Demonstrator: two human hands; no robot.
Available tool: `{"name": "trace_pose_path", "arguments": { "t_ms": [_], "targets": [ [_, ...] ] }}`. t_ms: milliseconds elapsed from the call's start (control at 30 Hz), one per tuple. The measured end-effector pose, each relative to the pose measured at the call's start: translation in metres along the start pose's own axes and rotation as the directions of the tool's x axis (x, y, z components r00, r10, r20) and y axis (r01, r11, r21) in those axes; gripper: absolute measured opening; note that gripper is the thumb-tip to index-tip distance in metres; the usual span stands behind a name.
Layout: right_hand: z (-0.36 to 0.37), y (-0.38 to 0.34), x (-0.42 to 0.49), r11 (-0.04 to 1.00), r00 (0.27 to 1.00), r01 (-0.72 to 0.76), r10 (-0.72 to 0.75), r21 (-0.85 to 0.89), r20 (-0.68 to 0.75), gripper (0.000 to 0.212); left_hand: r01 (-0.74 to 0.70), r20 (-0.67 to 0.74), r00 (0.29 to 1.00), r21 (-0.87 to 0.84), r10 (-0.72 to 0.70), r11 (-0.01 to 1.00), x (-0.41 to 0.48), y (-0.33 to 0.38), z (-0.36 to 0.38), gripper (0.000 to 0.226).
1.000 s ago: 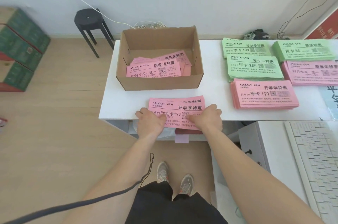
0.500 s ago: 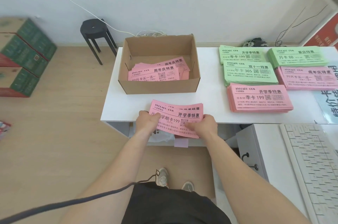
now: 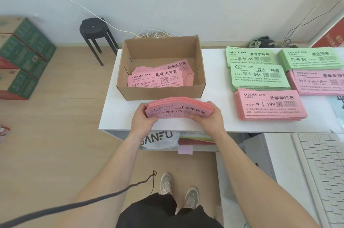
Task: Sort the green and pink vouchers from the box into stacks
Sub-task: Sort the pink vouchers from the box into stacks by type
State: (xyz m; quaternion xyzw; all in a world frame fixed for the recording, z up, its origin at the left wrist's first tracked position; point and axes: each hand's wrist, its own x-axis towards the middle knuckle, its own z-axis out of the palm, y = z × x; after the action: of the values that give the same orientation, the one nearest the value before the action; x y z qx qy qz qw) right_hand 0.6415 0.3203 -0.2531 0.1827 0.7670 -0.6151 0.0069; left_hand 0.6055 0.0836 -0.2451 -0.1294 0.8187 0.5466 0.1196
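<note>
The left hand [image 3: 142, 118] and right hand [image 3: 212, 117] grip the ends of a bowed pink voucher bundle [image 3: 178, 108] over the desk [image 3: 219, 110], just before the box [image 3: 160, 93]. Better to loosen the squeeze, tap its edges square, then lay it flat.

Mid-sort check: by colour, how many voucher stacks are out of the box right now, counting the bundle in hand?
Green: 3 - green 199 stack, green 365 stack, green 88 stack
Pink: 3 - pink 199 stack, pink 99 stack, pink bundle gripped at its ends by the left hand and right hand
Total: 6
</note>
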Motion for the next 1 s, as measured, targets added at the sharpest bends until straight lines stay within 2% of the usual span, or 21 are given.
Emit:
{"name": "trace_pose_path", "arguments": {
  "t_ms": [200,333,400,433,500,533,600,667,733,800,867,1000],
  "targets": [
    [0.004,0.015,0.002,0.996,0.996,0.086,-0.085,-0.029,0.028,0.039,0.034,0.006,0.999,-0.043,-0.034,0.998,0.0,-0.005,0.019,0.047],
    [0.002,0.005,-0.005,0.987,0.996,0.086,-0.082,-0.138,0.037,0.047,0.073,-0.018,0.997,-0.012,-0.074,0.997,0.001,0.005,0.025,0.032],
    [-0.004,-0.004,-0.01,0.978,0.996,0.047,-0.032,-0.202,0.078,0.041,0.081,-0.038,0.996,0.068,-0.079,0.994,0.002,0.006,0.021,0.034],
    [-0.007,-0.008,-0.012,0.969,0.996,0.031,-0.008,-0.244,0.094,0.038,0.069,-0.087,0.995,0.154,-0.056,0.986,0.001,0.005,0.019,0.042],
    [-0.006,-0.016,-0.017,0.951,0.994,0.014,0.021,-0.309,0.109,0.037,-0.012,-0.17,0.983,0.325,0.071,0.946,-0.009,0.009,0.018,0.058],
    [-0.005,-0.017,-0.019,0.942,0.994,0.006,0.032,-0.335,0.107,0.038,-0.083,-0.136,0.981,0.351,0.139,0.932,-0.016,0.013,0.02,0.051],
    [0.0,-0.018,-0.02,0.927,0.995,-0.015,0.05,-0.376,0.085,0.039,-0.179,0.047,0.984,0.258,0.173,0.949,-0.03,0.024,0.033,0.022],
    [0.005,-0.017,-0.02,0.913,0.996,-0.016,0.05,-0.408,0.073,0.037,-0.155,0.233,0.965,0.139,0.12,0.978,-0.04,0.031,0.047,0.011],
    [0.01,-0.017,-0.02,0.901,0.992,0.033,0.022,-0.432,0.123,0.035,-0.042,0.327,0.944,-0.002,0.04,0.999,-0.045,0.037,0.058,0.012],
    [0.013,-0.019,-0.025,0.912,0.963,0.107,0.004,-0.396,0.27,0.045,0.01,0.335,0.942,-0.062,0.012,0.998,-0.046,0.041,0.061,0.013],
    [0.009,-0.022,-0.032,0.941,0.927,0.116,0.013,-0.319,0.375,0.058,0.0,0.307,0.952,-0.051,0.016,0.999,-0.044,0.043,0.06,0.019],
    [-0.004,-0.023,-0.035,0.965,0.898,0.048,0.071,-0.256,0.434,0.069,0.026,0.343,0.939,-0.084,0.004,0.996,-0.04,0.044,0.053,0.024]
  ]
}}
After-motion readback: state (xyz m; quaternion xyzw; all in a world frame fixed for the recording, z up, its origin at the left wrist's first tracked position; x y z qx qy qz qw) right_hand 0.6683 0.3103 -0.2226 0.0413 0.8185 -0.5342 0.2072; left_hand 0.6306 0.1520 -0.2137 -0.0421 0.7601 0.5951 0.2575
